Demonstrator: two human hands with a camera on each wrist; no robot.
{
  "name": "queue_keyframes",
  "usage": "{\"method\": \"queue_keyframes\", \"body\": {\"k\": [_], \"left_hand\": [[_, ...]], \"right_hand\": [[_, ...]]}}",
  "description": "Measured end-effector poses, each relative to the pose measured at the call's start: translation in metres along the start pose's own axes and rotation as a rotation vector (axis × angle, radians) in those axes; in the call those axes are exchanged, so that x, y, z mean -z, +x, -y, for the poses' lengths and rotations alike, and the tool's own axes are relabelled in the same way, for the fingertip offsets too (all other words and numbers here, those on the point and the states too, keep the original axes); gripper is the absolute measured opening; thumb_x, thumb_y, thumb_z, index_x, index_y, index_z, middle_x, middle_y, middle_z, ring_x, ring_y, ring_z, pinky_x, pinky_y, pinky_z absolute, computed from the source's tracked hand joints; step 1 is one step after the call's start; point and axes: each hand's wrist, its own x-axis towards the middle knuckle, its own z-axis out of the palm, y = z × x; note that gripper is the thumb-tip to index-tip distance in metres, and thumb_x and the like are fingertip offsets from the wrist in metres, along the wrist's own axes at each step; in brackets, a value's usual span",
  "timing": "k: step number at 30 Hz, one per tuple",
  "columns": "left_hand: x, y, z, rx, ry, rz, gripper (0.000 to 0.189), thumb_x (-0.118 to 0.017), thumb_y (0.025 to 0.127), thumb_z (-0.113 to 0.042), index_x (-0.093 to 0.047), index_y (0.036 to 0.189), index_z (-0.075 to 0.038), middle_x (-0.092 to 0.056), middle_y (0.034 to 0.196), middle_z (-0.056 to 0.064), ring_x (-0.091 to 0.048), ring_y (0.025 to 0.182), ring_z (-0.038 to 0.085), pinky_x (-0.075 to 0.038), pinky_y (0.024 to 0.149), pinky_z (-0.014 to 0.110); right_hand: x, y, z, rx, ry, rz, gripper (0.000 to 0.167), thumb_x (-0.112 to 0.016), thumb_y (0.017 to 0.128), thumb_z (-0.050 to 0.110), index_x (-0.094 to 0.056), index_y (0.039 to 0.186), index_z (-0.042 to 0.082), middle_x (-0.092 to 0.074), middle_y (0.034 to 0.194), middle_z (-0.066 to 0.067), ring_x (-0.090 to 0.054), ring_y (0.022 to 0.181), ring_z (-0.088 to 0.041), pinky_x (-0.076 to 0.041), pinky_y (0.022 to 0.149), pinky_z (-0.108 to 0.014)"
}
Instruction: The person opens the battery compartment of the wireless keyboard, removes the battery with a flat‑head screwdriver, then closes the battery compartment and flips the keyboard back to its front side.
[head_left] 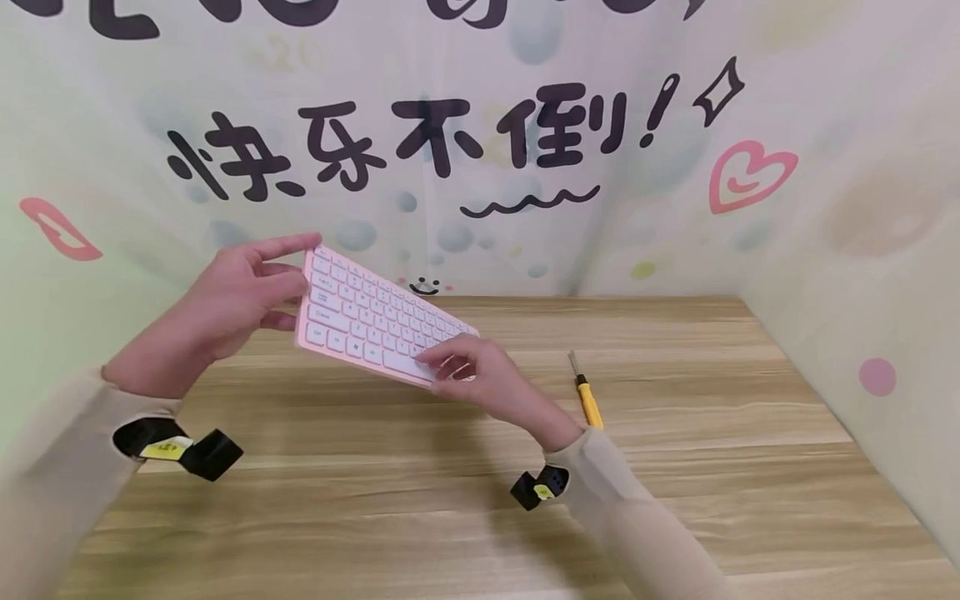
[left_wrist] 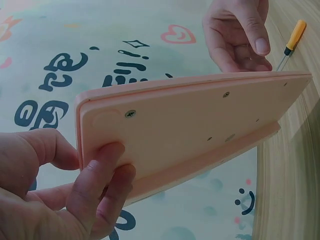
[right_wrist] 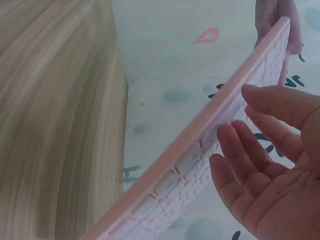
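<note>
A pink keyboard (head_left: 367, 312) with white keys is held up above the table, tilted, its keys facing me in the head view. My left hand (head_left: 225, 304) grips its left end, with fingers bent against the pink underside (left_wrist: 180, 117) in the left wrist view. Screws (left_wrist: 130, 114) show in that underside. My right hand (head_left: 495, 379) is at the lower right part of the keyboard. In the right wrist view its loosely bent fingers (right_wrist: 235, 145) are beside the keys, not wrapped round the edge; whether the fingertips touch them I cannot tell.
On the wooden table (head_left: 675, 500) to the right lies a screwdriver (head_left: 589, 403) with a yellow and black handle, partly behind the right forearm. A pale printed cloth (head_left: 637, 242) with black writing hangs behind the table and along its sides.
</note>
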Motion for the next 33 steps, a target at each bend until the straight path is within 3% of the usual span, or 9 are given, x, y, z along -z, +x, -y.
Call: {"method": "queue_keyframes", "body": {"k": [18, 26, 33], "left_hand": [[-0.019, 0.011, -0.024, 0.052, -0.037, -0.009, 0.059, -0.044, 0.085, -0.003, -0.032, 0.142, -0.008, -0.045, 0.130, 0.023, -0.062, 0.081, 0.014, -0.053, 0.068, 0.035], [-0.021, 0.016, -0.035, 0.069, -0.004, -0.012, 0.058, -0.044, 0.086, -0.004, -0.032, 0.143, -0.009, -0.041, 0.135, 0.021, -0.061, 0.086, 0.021, -0.053, 0.070, 0.035], [-0.024, 0.022, -0.040, 0.085, -0.030, -0.004, 0.057, -0.044, 0.086, -0.004, -0.033, 0.142, -0.009, -0.037, 0.138, 0.018, -0.058, 0.092, 0.024, -0.053, 0.071, 0.034]], "right_hand": [[-0.012, 0.009, 0.014, 0.029, -0.030, -0.072, 0.032, -0.079, 0.071, 0.009, -0.061, 0.097, 0.005, -0.057, 0.089, -0.004, -0.054, 0.078, -0.016, -0.051, 0.067, -0.025], [-0.017, 0.015, 0.016, 0.083, -0.133, -0.162, 0.034, -0.081, 0.068, 0.011, -0.056, 0.091, 0.006, -0.055, 0.084, -0.002, -0.054, 0.074, -0.014, -0.049, 0.059, -0.024], [-0.018, 0.018, 0.018, 0.098, -0.178, -0.213, 0.034, -0.081, 0.067, 0.008, -0.055, 0.088, 0.006, -0.056, 0.083, -0.002, -0.053, 0.072, -0.014, -0.050, 0.067, -0.037]]}}
